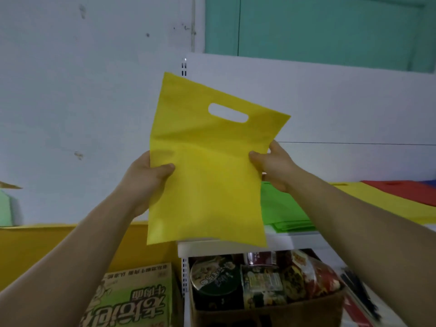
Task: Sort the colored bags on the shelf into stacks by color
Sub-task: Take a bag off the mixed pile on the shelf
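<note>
I hold a flat yellow bag (207,166) with a cut-out handle upright in front of me, above the white shelf (295,240). My left hand (148,175) pinches its left edge, thumb on the front. My right hand (274,165) pinches its right edge the same way. Behind the bag, a stack of green bags (283,213) lies on the shelf. Further right lie a yellow bag (382,204) and a red bag (405,191) on top of it, with a sliver of blue (430,182) at the frame's edge.
Below the shelf, a cardboard box (266,310) holds instant noodle cups and snack packs. A green and yellow carton (132,296) stands to its left. A yellow counter (47,244) runs along the white wall at left. The shelf's white back panel (330,102) rises behind.
</note>
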